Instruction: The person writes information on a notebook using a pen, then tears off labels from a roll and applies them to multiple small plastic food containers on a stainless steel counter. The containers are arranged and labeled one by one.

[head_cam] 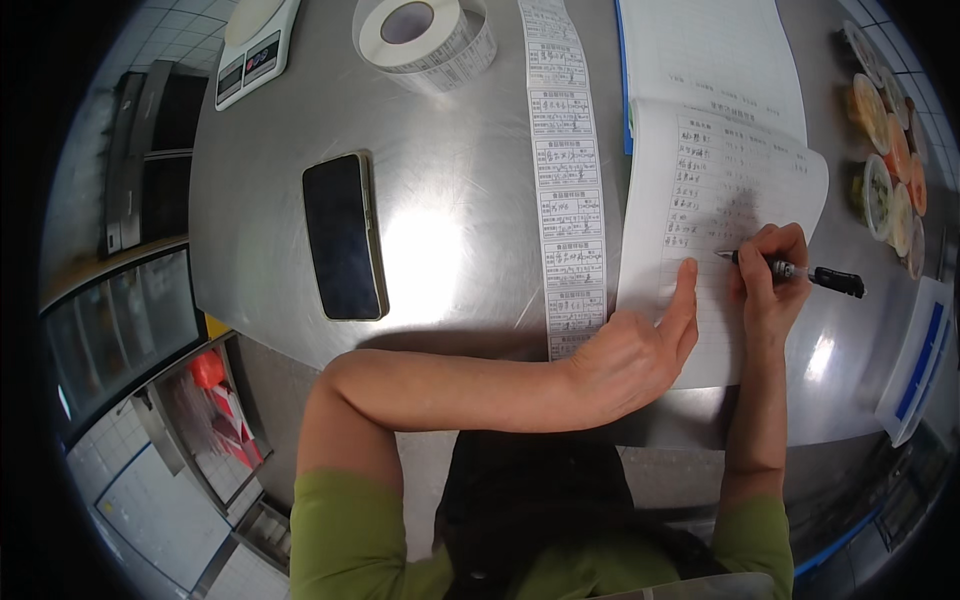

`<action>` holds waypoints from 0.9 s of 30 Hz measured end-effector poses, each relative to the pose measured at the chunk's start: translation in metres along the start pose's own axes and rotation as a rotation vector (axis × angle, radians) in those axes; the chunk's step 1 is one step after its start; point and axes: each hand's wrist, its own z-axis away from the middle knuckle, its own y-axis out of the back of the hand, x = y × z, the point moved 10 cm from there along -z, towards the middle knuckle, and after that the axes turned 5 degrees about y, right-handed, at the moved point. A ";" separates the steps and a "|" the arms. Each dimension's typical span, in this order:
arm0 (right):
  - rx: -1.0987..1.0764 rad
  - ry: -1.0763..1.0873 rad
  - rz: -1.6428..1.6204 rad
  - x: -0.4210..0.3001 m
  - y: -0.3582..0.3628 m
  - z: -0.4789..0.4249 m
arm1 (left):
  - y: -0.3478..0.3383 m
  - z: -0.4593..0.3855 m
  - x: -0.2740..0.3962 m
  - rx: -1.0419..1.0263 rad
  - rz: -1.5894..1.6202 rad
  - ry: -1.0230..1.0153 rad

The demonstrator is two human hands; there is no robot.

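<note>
In the head view, my right hand (pixel 772 277) grips a black gel pen (pixel 834 280). Its tip is at or just above a ruled form page (pixel 705 330) in an open record book, beside the lowest handwritten row. My left hand (pixel 637 352) rests on the page's left side, one finger extended toward that row, and holds nothing. Handwriting fills the upper rows of the form. Left of the book runs a strip of printed labels (pixel 568 214) bearing handwriting, its near end hidden under my left wrist and forearm.
On the steel table (pixel 450 300) lie a smartphone (pixel 341 236) with a dark screen and a label roll (pixel 412 37). A kitchen scale (pixel 255 60) stands at the far left. Several clear food cups (pixel 877 199) stand to the right, near a white and blue box (pixel 915 360).
</note>
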 end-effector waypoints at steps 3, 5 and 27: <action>0.003 0.002 0.006 0.000 -0.001 0.000 | 0.001 0.001 0.000 0.010 -0.017 0.004; 0.007 -0.001 0.011 0.000 0.000 0.000 | 0.001 0.001 0.001 0.019 -0.029 0.007; -0.041 -0.020 -0.044 0.005 0.000 -0.004 | 0.025 0.055 -0.143 0.227 0.235 0.335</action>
